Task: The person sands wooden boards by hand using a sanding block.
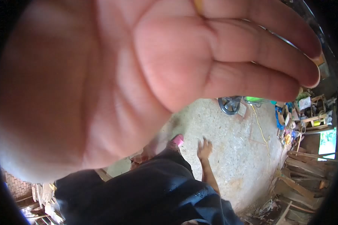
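My left hand (169, 56) is very close to the camera, palm toward it, with the fingers stretched to the right. It covers most of the upper and left part of the view and holds nothing that I can see. Lower down, my right hand (204, 149) hangs beside my body above the concrete floor (233, 150). Its fingers look spread, slightly blurred, with nothing visible in them. My dark shirt (139, 191) fills the bottom, and a pink shoe or slipper (178, 140) shows past it.
A black round wheel-like object (230, 105) lies on the floor near something bright green (254, 99). A yellow cord (261, 129) runs across the concrete. Wood pieces (304, 168) and mixed clutter (287, 120) line the right side, with more wood (45, 197) at lower left.
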Demonstrator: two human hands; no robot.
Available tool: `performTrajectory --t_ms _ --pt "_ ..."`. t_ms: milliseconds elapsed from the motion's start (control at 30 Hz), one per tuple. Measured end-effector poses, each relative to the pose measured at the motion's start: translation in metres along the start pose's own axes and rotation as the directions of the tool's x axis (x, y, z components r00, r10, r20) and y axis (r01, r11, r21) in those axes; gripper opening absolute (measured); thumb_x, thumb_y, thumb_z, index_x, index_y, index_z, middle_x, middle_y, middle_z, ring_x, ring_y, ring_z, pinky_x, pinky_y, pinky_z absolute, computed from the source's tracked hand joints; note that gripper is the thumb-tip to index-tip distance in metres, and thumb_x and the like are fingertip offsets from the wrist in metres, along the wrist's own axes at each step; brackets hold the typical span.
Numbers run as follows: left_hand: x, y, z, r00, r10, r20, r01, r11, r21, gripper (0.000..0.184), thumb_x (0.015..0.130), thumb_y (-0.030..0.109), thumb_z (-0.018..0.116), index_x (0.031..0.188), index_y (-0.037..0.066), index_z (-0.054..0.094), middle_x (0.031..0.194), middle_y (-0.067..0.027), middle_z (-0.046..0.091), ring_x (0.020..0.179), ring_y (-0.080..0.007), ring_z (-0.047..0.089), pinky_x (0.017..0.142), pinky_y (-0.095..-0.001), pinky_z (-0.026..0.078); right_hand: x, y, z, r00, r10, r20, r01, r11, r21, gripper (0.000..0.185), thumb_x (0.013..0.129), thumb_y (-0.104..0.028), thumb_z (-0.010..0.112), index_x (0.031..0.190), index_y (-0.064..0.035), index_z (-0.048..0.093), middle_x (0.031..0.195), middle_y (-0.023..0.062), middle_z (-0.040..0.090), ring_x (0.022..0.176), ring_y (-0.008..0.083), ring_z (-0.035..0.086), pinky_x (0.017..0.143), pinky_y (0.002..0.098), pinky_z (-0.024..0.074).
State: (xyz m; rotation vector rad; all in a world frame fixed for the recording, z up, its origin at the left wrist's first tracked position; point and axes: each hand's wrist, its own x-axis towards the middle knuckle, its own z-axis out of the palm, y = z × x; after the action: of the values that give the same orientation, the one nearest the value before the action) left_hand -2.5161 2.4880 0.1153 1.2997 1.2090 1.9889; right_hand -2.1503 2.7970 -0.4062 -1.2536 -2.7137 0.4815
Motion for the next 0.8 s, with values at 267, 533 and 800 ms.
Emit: performTrajectory --t_ms 267,533,800 --pt "0.011 -0.028 0.117 0.973 0.0 0.229 0.046 0.98 -0.194 0.114 0.083 0.088 0.018 0.155 0.0 0.007 0.149 -0.025 0.04 0.126 -0.0415 0.054 0.111 -0.0448 0.04 -0.315 0.261 0.021 0.508 0.656 0.558 -0.608 0.732 -0.308 0.043 0.093 -0.034 0.056 0.13 -0.0117 0.059 0.12 0.0222 0.065 0.106 0.0366 0.065 0.085 0.0477 0.0536" --pt "-0.024 -0.261 0.445 0.922 -0.194 0.334 0.266 0.946 -0.184 0.075 0.101 0.062 0.026 0.138 -0.001 0.045 0.119 -0.0155 0.065 0.107 -0.023 0.064 0.094 -0.0383 0.048 -0.516 0.277 0.04 0.338 0.778 0.53 -0.894 0.442 -0.077 0.036 0.085 -0.033 0.066 0.109 -0.0069 0.07 0.111 0.0209 0.069 0.098 0.026 0.069 0.08 0.0405 0.0553" --pt "-0.281 -0.45 0.781 0.219 -0.45 0.866 0.43 0.841 0.328 0.064 0.097 0.049 0.052 0.14 0.001 0.045 0.14 -0.0171 0.049 0.125 -0.0319 0.05 0.104 -0.042 0.041 -0.524 0.361 -0.081 0.222 0.9 0.376 -0.104 -0.362 0.926 0.024 0.096 -0.022 0.063 0.098 0.0018 0.062 0.087 0.0133 0.066 0.073 0.0242 0.068 0.068 0.0361 0.0598"
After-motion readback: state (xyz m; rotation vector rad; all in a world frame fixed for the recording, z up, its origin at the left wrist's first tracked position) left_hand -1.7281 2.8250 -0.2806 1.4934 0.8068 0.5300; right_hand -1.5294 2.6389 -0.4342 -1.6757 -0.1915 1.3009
